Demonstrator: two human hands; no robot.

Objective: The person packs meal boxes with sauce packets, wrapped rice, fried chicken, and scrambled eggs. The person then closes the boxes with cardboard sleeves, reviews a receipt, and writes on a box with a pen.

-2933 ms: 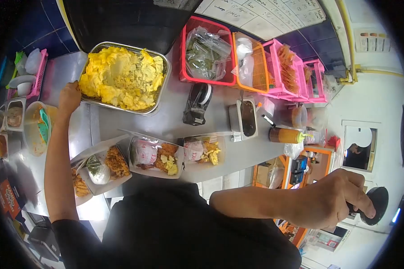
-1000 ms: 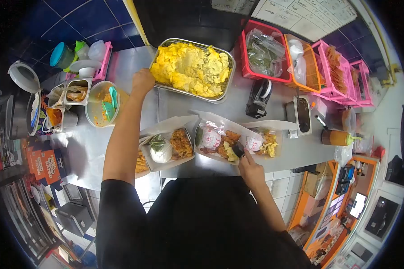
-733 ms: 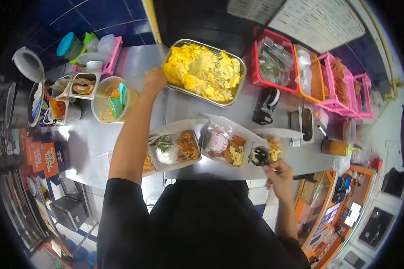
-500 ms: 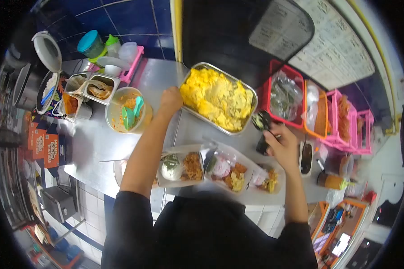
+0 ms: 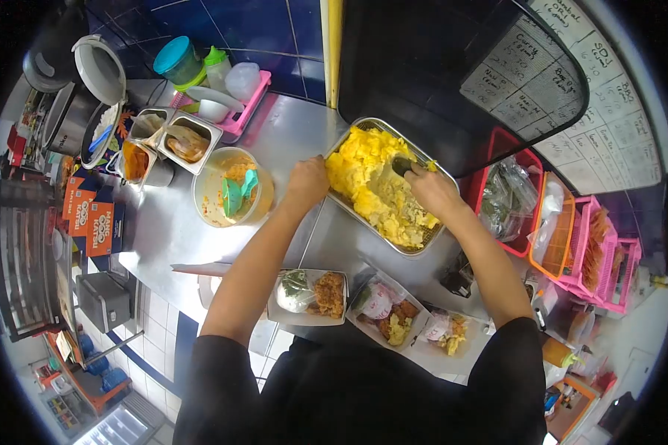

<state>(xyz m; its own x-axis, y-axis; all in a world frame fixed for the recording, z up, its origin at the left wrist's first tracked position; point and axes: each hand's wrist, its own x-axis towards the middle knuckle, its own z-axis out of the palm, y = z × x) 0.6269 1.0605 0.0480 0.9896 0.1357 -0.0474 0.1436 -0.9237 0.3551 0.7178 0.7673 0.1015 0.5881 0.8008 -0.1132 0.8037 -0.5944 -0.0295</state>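
A metal tray (image 5: 337,196) of yellow scrambled egg (image 5: 364,159) stands on the steel counter. My left hand (image 5: 309,181) is closed at the tray's left rim. Inside the tray, my right hand (image 5: 432,191) grips a black serving spoon (image 5: 401,165), whose bowl is dipped into the egg. Below the tray sit a paper box with rice and fried chicken (image 5: 329,294), a second box (image 5: 387,311) with a wrapped portion, chicken and egg, and a third box (image 5: 445,332) with similar food.
Left of the tray is a round tub (image 5: 214,215) with turquoise spoons, beside metal containers (image 5: 189,144). To the right are a red basket (image 5: 527,241), an orange basket (image 5: 553,222) and pink baskets (image 5: 594,252). A dark panel (image 5: 423,67) rises behind.
My right hand has moved from right of the tray, up and left, bringing the spoon into the egg. My left hand stays at the tray's rim. The view has shifted.
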